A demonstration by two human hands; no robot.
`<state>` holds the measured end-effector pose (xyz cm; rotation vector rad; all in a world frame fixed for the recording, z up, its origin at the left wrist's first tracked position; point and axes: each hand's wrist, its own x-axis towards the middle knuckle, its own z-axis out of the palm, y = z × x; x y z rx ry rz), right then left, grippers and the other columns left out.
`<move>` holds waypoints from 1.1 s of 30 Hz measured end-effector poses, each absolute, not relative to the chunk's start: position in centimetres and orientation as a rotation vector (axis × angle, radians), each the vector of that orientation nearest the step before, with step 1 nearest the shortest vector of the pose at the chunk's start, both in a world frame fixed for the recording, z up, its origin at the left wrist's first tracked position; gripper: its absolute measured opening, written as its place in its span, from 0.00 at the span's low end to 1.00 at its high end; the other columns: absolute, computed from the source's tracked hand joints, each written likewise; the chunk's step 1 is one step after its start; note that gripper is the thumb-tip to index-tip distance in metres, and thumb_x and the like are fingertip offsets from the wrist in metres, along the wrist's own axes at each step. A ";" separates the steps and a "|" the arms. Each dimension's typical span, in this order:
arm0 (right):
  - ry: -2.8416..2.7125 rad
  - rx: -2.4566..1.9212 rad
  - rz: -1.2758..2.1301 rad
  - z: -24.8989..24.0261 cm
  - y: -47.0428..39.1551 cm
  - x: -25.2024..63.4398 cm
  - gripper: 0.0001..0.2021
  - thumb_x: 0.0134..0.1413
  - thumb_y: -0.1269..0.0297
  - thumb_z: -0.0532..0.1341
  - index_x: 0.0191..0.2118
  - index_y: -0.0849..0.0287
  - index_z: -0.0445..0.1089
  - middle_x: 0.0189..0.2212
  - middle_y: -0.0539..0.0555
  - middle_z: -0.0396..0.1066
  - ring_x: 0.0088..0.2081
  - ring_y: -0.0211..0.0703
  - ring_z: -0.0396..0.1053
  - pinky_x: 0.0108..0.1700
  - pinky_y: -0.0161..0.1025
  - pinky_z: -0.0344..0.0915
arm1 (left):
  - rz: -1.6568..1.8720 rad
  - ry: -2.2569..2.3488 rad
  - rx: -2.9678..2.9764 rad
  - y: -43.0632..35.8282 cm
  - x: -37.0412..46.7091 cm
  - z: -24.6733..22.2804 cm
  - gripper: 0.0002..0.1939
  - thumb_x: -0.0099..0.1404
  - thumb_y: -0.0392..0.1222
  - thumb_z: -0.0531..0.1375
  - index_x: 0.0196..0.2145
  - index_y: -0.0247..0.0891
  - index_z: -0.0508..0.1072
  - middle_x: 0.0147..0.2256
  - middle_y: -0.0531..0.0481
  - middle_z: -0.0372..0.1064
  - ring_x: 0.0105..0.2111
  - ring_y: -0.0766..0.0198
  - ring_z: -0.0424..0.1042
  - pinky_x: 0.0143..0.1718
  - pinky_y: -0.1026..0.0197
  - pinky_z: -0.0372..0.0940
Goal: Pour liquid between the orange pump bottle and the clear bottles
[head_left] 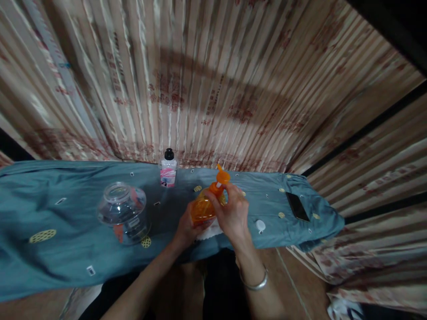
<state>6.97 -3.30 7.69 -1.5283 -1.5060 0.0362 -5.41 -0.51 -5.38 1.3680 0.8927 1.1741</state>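
An orange pump bottle with amber liquid is tilted to the right above the cloth-covered board. My left hand is wrapped round its lower body. At the neck, my right hand has its thumb and fingers closed about the orange collar, just under the pump head. The pump's spout points up and away from me. Something white, perhaps a cloth or tissue, shows under the bottle, partly covered by my hands. Some fingertips are hidden behind the bottle.
A clear plastic jar stands open at the left. Behind it to the right is a white-and-pink bottle with a black cap. A white round lid and a dark phone lie to the right on the blue-green cloth. A curtain hangs behind.
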 end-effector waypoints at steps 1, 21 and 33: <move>-1.473 -1.543 0.003 7.5 -3.4 6.5 0.14 0.59 0.49 0.66 0.41 0.55 0.74 0.37 0.59 0.77 0.44 0.57 0.74 0.52 0.53 0.69 | 1.181 0.890 1.368 -0.5 -5.4 -5.5 0.36 0.48 0.53 0.73 0.52 0.43 0.65 0.48 0.44 0.76 0.47 0.46 0.77 0.51 0.42 0.71; -1.418 -1.605 0.214 8.7 -3.3 7.3 0.22 0.47 0.50 0.73 0.45 0.55 0.73 0.44 0.59 0.77 0.50 0.59 0.73 0.56 0.55 0.67 | 1.187 0.869 1.465 -0.2 -5.6 -6.4 0.37 0.52 0.56 0.72 0.55 0.38 0.67 0.49 0.41 0.73 0.48 0.49 0.74 0.52 0.39 0.69; -1.524 -1.535 0.380 10.0 -3.4 8.6 0.18 0.52 0.53 0.70 0.47 0.54 0.74 0.44 0.55 0.79 0.48 0.56 0.76 0.56 0.52 0.69 | 1.190 0.874 1.487 0.0 -5.5 -7.2 0.38 0.52 0.57 0.72 0.56 0.40 0.66 0.49 0.42 0.73 0.47 0.49 0.74 0.52 0.38 0.69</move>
